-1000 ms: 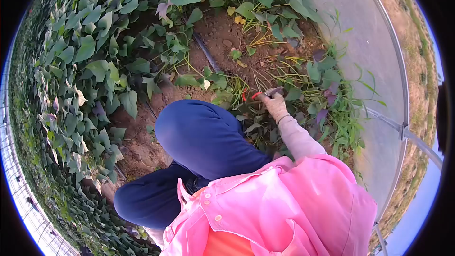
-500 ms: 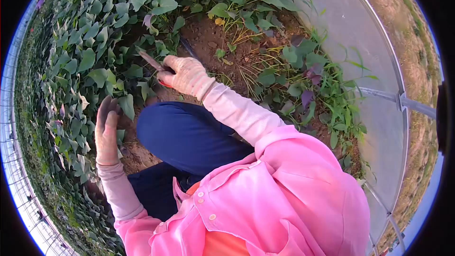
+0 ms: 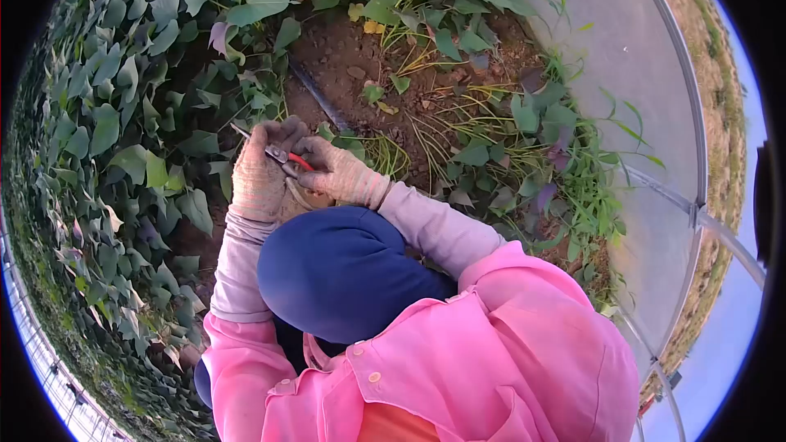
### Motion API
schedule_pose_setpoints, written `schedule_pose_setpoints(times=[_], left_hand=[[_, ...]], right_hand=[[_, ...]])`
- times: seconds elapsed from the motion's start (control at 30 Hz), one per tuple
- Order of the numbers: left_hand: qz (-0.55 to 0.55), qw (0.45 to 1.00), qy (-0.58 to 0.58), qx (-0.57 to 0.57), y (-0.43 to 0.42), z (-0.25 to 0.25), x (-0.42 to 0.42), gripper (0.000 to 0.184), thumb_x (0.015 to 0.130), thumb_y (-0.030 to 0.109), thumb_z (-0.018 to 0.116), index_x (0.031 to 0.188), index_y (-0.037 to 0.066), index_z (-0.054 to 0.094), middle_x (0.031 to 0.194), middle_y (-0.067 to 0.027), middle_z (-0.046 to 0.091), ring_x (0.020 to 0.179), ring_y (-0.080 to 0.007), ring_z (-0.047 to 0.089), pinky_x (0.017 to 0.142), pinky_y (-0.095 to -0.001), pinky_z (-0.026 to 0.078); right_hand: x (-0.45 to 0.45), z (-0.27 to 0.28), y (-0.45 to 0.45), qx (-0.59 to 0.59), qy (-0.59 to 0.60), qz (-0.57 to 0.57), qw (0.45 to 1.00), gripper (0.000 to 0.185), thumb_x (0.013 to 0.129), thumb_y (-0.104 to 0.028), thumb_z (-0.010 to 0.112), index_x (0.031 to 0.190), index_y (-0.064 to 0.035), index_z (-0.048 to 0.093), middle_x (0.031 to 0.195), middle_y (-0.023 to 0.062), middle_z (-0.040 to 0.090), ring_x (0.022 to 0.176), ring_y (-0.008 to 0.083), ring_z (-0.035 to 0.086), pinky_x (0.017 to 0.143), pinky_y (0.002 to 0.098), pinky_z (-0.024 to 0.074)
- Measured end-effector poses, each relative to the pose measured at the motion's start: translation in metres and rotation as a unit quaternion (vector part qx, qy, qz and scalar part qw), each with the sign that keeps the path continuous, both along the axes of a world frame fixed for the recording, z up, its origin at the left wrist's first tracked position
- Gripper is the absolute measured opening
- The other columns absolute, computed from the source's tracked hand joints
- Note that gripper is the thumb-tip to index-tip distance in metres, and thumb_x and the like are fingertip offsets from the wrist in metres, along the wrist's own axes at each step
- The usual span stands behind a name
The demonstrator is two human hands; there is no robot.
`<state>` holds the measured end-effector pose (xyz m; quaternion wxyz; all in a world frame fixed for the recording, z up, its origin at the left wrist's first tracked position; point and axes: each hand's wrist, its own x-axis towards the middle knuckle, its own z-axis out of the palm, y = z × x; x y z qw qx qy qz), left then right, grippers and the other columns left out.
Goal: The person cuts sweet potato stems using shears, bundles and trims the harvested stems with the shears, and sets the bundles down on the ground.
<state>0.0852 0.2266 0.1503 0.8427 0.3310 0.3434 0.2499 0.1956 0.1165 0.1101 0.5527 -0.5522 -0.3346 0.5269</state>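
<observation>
Both my gloved hands are close together above my raised blue knee (image 3: 340,274). My right hand (image 3: 340,173) is wrapped round red-handled pruning shears (image 3: 288,157), whose metal part points left toward my other hand. My left hand (image 3: 260,172) is at the shears' metal end, its fingers bent; a thin pale tip sticks out to its left, and what these fingers grip is too small to tell. Broad green leaves (image 3: 196,143) lie just left of my hands. Behind them runs a dark pipe or strip (image 3: 315,94) on brown soil.
Dense leafy vines (image 3: 106,127) cover the left side. Thin yellow-green stems (image 3: 442,131) spread over the soil at the right. A translucent plastic sheet (image 3: 622,74) with a metal frame (image 3: 696,217) stands at the right, with grass along its foot.
My right hand first swung left from the stems with the shears, then closed in on my left hand. My left hand came into view and moved up and right to meet it.
</observation>
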Motion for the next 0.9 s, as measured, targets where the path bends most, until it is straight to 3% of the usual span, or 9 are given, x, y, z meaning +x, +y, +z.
schedule_pose_setpoints(times=[0.03,0.1,0.23,0.4,0.47,0.53,0.6,0.8,0.9], left_hand=[[0.009,0.995,-0.053,-0.089,0.002,-0.021,0.006,0.029,0.099,0.025,0.043,0.108,-0.002,0.051,0.116,-0.0204,0.057,0.115,-0.029,0.054,0.1,-0.0397,0.041],[-0.068,0.995,-0.047,-0.057,0.006,-0.045,0.024,0.041,0.094,0.029,0.055,0.122,0.001,0.049,0.124,-0.0168,0.053,0.12,-0.0308,0.048,0.103,-0.0439,0.038],[-0.188,0.981,0.01,-0.055,0.002,-0.06,0.052,0.055,0.095,0.03,0.054,0.138,0.003,0.035,0.126,-0.0126,0.053,0.119,-0.025,0.05,0.101,-0.0398,0.039],[-0.343,0.93,0.127,0.034,-0.02,-0.115,0.045,0.046,0.094,0.019,0.055,0.135,0.001,0.042,0.123,-0.0084,0.055,0.114,-0.017,0.051,0.1,-0.0309,0.039],[-0.361,0.92,0.15,0.022,-0.028,-0.122,0.04,0.045,0.094,0.018,0.054,0.133,0.001,0.043,0.122,-0.0084,0.057,0.113,-0.0163,0.052,0.1,-0.0305,0.039],[-0.361,0.916,0.172,0.03,-0.033,-0.12,0.036,0.042,0.093,0.018,0.053,0.131,0.001,0.046,0.119,-0.0088,0.058,0.11,-0.0154,0.053,0.098,-0.0296,0.04],[-0.346,0.921,0.177,0.004,-0.034,-0.111,0.033,0.043,0.092,0.019,0.055,0.129,-0.001,0.048,0.119,-0.0106,0.058,0.111,-0.0167,0.054,0.098,-0.0296,0.04],[-0.33,0.925,0.188,-0.016,-0.04,-0.12,0.016,0.043,0.093,0.019,0.052,0.13,-0.001,0.046,0.119,-0.0104,0.059,0.109,-0.0174,0.054,0.097,-0.0301,0.04],[-0.328,0.926,0.185,-0.02,-0.044,-0.125,0.012,0.043,0.094,0.02,0.051,0.132,0.001,0.045,0.119,-0.0094,0.059,0.108,-0.0177,0.054,0.096,-0.03,0.041]], right_hand=[[-0.001,-0.02,-0.003,0.021,0.04,-0.026,0.999,0.048,0.078,-0.024,0.07,0.119,-0.0072,0.052,0.11,0.0159,0.06,0.099,0.0288,0.06,0.087,0.0353,0.0479],[0.008,-0.042,-0.01,-0.043,-0.041,-0.051,0.997,0.056,0.075,-0.023,0.075,0.122,-0.0053,0.049,0.107,0.0154,0.06,0.098,0.0263,0.06,0.087,0.0343,0.0475],[0.051,-0.045,-0.062,-0.168,-0.151,-0.065,0.972,0.062,0.077,-0.031,0.075,0.124,-0.0016,0.047,0.106,0.015,0.061,0.098,0.0253,0.06,0.087,0.0334,0.0474],[0.088,-0.088,-0.149,-0.38,-0.03,-0.193,0.904,0.072,0.082,-0.051,0.065,0.126,0.0029,0.046,0.102,0.0137,0.061,0.092,0.0229,0.06,0.081,0.0316,0.0483],[0.096,-0.066,-0.142,-0.443,0.045,-0.184,0.876,0.078,0.079,-0.062,0.062,0.126,-0.0015,0.048,0.087,0.0077,0.057,0.07,0.0165,0.059,0.058,0.0287,0.0489],[0.102,-0.08,-0.141,-0.423,0.002,-0.19,0.886,0.077,0.078,-0.063,0.061,0.126,-0.0044,0.048,0.08,0.006,0.053,0.059,0.0151,0.055,0.049,0.0291,0.0456],[0.108,-0.092,-0.136,-0.463,0.074,-0.207,0.858,0.077,0.077,-0.066,0.06,0.127,-0.0076,0.048,0.077,0.0056,0.052,0.048,0.0164,0.052,0.044,0.0319,0.0448],[0.112,-0.113,-0.125,-0.49,0.098,-0.247,0.83,0.076,0.079,-0.063,0.06,0.129,-0.0078,0.048,0.08,0.0079,0.055,0.047,0.018,0.052,0.042,0.0327,0.0443],[0.12,-0.122,-0.122,-0.471,0.005,-0.212,0.856,0.069,0.081,-0.059,0.061,0.124,-0.0053,0.053,0.088,0.0109,0.06,0.06,0.0225,0.059,0.054,0.0351,0.0494]])
